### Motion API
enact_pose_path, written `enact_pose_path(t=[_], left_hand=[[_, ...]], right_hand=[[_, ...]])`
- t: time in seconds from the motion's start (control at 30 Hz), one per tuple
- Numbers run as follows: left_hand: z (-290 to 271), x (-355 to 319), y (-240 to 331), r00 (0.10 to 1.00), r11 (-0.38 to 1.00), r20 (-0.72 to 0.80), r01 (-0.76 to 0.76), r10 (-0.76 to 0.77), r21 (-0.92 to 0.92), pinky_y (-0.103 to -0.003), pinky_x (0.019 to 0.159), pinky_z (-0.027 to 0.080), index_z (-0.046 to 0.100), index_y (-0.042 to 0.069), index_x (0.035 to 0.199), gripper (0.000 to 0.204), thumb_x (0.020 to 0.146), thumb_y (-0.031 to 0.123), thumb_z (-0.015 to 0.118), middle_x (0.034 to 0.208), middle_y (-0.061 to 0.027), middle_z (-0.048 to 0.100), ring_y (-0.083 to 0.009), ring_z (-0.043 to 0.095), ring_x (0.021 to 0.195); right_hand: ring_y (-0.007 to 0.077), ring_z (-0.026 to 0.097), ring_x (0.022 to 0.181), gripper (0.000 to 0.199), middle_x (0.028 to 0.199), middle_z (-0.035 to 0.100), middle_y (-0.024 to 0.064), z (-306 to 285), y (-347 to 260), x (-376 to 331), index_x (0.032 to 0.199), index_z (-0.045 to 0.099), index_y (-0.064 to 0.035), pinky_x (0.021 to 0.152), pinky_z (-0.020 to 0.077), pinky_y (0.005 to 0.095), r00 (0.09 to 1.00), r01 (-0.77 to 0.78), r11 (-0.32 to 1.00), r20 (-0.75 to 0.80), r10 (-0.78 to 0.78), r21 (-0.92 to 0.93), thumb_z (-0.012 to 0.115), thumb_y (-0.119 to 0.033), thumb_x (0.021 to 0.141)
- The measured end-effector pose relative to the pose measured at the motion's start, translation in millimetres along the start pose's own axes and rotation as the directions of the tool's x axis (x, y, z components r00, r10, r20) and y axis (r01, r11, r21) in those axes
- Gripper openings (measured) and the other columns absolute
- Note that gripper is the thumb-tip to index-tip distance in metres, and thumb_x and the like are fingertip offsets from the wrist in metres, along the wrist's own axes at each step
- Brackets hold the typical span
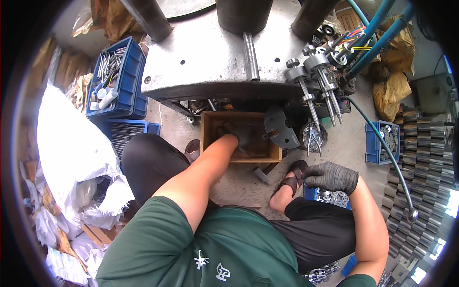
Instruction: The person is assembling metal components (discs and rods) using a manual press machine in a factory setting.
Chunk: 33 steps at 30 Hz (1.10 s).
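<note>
Gloved left hand (241, 136) reaches into square wooden box (206, 138).

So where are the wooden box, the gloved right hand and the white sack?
wooden box (270, 154): head view, right wall.
right hand (331, 177): head view, back of glove.
white sack (71, 143): head view, middle.

Brown wooden box (241, 153), dk grey gloves, blue bins (122, 81), green shirt (201, 248) w/ white print.
</note>
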<state>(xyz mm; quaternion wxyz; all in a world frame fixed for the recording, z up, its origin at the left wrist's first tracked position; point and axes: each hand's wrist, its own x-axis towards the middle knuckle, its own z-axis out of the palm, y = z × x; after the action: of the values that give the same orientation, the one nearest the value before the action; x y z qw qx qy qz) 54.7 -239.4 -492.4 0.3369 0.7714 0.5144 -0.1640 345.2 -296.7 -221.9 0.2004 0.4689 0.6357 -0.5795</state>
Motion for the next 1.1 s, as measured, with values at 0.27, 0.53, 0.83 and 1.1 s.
enact_pose_path(t=[0.27, 0.53, 0.83, 1.1], left_hand=[[58.1, -10.4, -47.2, 0.962, 0.669, 0.172, -0.273, 0.214, 0.691, -0.057, 0.093, 0.053, 0.076, 0.004, 0.115, 0.030, 0.091, 0.010, 0.059, 0.117, -0.0158, 0.074, -0.0378, 0.070, 0.107], [64.3, 9.4, -41.1, 0.973, 0.658, 0.180, -0.228, 0.142, 0.718, -0.045, 0.095, 0.055, 0.078, 0.009, 0.114, 0.028, 0.093, 0.014, 0.058, 0.117, -0.0145, 0.075, -0.0328, 0.071, 0.110], [58.4, 20.6, -21.6, 0.963, 0.887, 0.161, -0.263, 0.216, 0.379, -0.042, 0.106, 0.048, 0.070, 0.006, 0.127, 0.038, 0.094, 0.021, 0.058, 0.128, -0.0180, 0.070, -0.0327, 0.066, 0.120], [12.0, 17.5, 84.5, 0.977, 0.923, 0.004, -0.201, 0.214, -0.330, -0.038, 0.121, 0.032, 0.044, 0.006, 0.151, 0.057, 0.102, 0.033, 0.053, 0.158, -0.0195, 0.040, -0.0308, 0.042, 0.144]], right_hand=[[0.0329, 0.068, 0.102, 0.026, 0.117, 0.068, 0.0168, 0.8, 22.5, 18.5, 0.115, 0.069, -0.0080, 0.089, 0.0555, 0.0396, 0.911, 0.407, 0.868, 0.058, -0.408, -0.284, 0.056, -0.023, 0.098], [0.0246, 0.070, 0.090, 0.040, 0.098, 0.074, 0.0135, 4.5, 13.7, -26.2, 0.119, 0.071, -0.0049, 0.085, 0.0553, 0.0379, 0.997, -0.026, 0.999, -0.076, 0.024, -0.031, 0.061, -0.034, 0.093], [0.0255, 0.069, 0.093, 0.042, 0.101, 0.073, 0.0149, 5.7, 15.9, -35.4, 0.119, 0.070, -0.0035, 0.086, 0.0545, 0.0377, 0.996, -0.039, 0.999, -0.082, 0.039, 0.000, 0.061, -0.035, 0.092], [0.0344, 0.067, 0.105, 0.030, 0.116, 0.069, 0.0140, 16.5, 80.0, -7.6, 0.111, 0.073, -0.0128, 0.087, 0.0571, 0.0419, 0.912, 0.331, 0.825, -0.067, -0.404, -0.458, 0.073, -0.016, 0.081]])
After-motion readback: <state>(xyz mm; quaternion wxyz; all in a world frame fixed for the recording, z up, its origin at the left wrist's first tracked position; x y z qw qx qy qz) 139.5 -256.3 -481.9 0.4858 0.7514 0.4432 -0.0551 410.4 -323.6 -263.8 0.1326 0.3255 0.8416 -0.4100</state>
